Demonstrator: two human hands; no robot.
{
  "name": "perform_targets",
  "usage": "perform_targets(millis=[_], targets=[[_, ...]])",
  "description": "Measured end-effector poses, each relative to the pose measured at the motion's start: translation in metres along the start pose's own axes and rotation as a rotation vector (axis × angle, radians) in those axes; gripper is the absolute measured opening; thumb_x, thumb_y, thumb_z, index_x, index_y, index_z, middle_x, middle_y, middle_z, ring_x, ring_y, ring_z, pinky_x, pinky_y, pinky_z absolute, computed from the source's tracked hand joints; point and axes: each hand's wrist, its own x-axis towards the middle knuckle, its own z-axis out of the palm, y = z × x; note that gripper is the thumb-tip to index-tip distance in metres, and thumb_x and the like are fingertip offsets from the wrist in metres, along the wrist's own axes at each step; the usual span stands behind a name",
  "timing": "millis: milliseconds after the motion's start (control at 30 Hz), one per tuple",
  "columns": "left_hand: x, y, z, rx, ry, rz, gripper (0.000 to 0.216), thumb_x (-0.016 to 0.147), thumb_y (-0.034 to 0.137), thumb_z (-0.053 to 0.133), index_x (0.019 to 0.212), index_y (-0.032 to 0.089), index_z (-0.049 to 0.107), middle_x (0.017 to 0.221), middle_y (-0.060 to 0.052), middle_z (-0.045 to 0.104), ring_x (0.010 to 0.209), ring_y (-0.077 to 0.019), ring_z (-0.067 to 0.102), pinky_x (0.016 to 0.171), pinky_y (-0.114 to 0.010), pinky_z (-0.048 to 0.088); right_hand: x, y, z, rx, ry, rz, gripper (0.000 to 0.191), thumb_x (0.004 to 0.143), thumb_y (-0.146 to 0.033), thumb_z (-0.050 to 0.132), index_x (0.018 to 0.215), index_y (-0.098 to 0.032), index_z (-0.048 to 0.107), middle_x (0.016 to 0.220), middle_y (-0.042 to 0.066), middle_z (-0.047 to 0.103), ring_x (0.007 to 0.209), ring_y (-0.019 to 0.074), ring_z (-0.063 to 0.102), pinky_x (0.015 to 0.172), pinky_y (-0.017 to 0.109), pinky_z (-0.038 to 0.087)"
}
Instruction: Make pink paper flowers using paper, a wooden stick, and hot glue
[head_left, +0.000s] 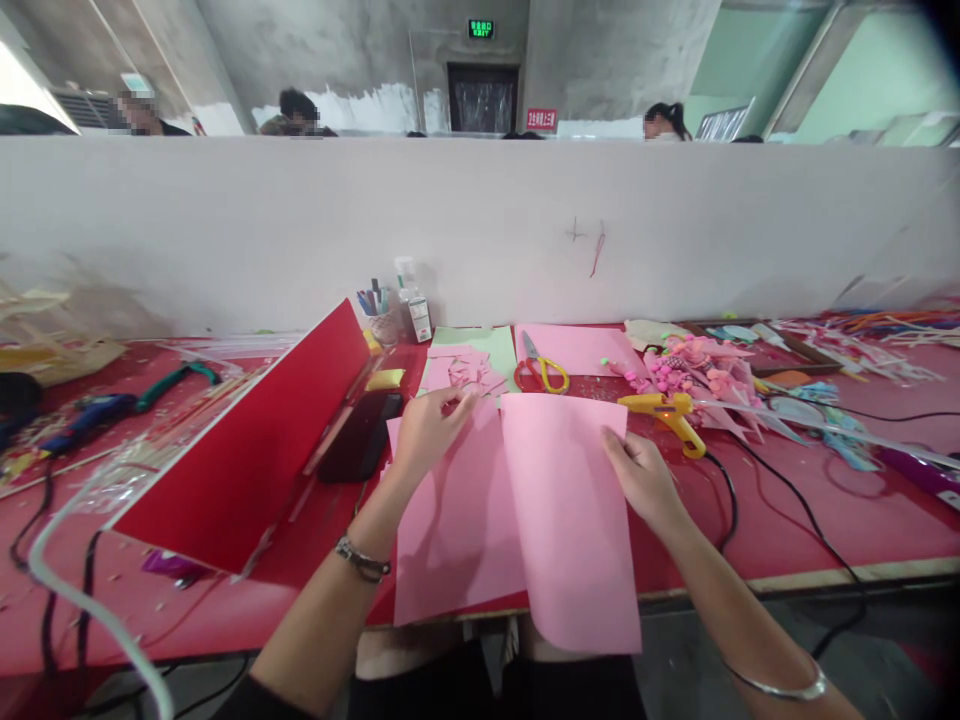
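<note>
Two pink paper sheets lie in front of me on the red table [825, 520]. My right hand [641, 475] grips the right edge of the upper pink sheet [570, 510], which overhangs the table's front edge. My left hand [429, 425] rests on the lower pink sheet [457, 530], its fingers pinched at the upper edge near pink paper cut-outs [465, 372]. Whether the fingers hold a scrap is unclear.
Yellow-handled scissors [544, 370] and a yellow glue gun [667, 412] lie beyond the sheets. A red board [255, 450] leans at the left beside a black object [360, 435]. Pink craft pieces [697, 375], cables and a pen cup [377, 312] crowd the back. A white partition [480, 230] stands behind.
</note>
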Motion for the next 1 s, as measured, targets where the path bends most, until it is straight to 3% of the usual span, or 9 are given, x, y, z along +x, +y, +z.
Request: perform_targets(millis=[100, 233, 367, 633, 767, 1000], targets=[[-0.008, -0.02, -0.016, 0.021, -0.085, -0.022, 0.033, 0.077, 0.043, 0.043, 0.062, 0.015, 0.054, 0.057, 0.003, 0.049, 0.055, -0.01, 0.042, 0.053, -0.019, 0.028, 0.001, 0.002, -0.005, -0.083, 0.057, -0.039, 0.039, 0.077, -0.047, 0.04, 0.053, -0.017, 0.037, 0.047, -0.004, 0.031, 0.045, 0.0081, 0.031, 0.041, 0.021, 0.026], [-0.022, -0.041, -0.034, 0.052, -0.133, -0.059, 0.034, 0.075, 0.043, 0.045, 0.058, 0.015, 0.051, 0.051, 0.004, 0.04, 0.05, -0.0091, 0.034, 0.046, -0.02, 0.023, 0.001, 0.007, -0.011, -0.236, 0.166, -0.1, 0.041, 0.077, -0.044, 0.043, 0.047, -0.018, 0.031, 0.044, -0.006, 0.025, 0.042, 0.0063, 0.025, 0.04, 0.021, 0.02], [-0.033, -0.047, -0.044, 0.032, -0.154, -0.027, 0.034, 0.077, 0.043, 0.041, 0.058, 0.016, 0.046, 0.053, 0.003, 0.037, 0.051, -0.0096, 0.033, 0.048, -0.019, 0.025, 0.0, 0.009, -0.014, -0.322, 0.159, -0.145, 0.042, 0.078, -0.042, 0.042, 0.046, -0.018, 0.032, 0.041, -0.006, 0.027, 0.04, 0.006, 0.026, 0.04, 0.022, 0.02], [-0.038, -0.048, -0.05, -0.037, -0.139, -0.032, 0.032, 0.074, 0.042, 0.046, 0.055, 0.016, 0.047, 0.052, 0.003, 0.039, 0.051, -0.0096, 0.033, 0.048, -0.019, 0.027, 0.0, 0.006, -0.013, -0.339, 0.103, -0.218, 0.044, 0.079, -0.043, 0.042, 0.047, -0.019, 0.024, 0.041, -0.006, 0.022, 0.039, 0.0053, 0.026, 0.04, 0.022, 0.018], [-0.039, -0.049, -0.048, -0.058, -0.136, -0.031, 0.03, 0.074, 0.039, 0.047, 0.057, 0.015, 0.049, 0.053, 0.003, 0.04, 0.052, -0.0097, 0.036, 0.049, -0.018, 0.028, -0.003, 0.006, -0.013, -0.318, 0.077, -0.228, 0.041, 0.08, -0.04, 0.041, 0.048, -0.018, 0.027, 0.041, -0.006, 0.024, 0.04, 0.0056, 0.028, 0.041, 0.022, 0.019], [-0.042, -0.065, -0.052, -0.021, -0.085, -0.056, 0.029, 0.074, 0.038, 0.048, 0.057, 0.015, 0.048, 0.049, 0.004, 0.038, 0.049, -0.0087, 0.034, 0.048, -0.018, 0.028, -0.004, 0.018, -0.019, -0.354, 0.189, -0.126, 0.041, 0.078, -0.045, 0.042, 0.048, -0.017, 0.039, 0.04, -0.004, 0.034, 0.04, 0.0081, 0.032, 0.042, 0.023, 0.023]])
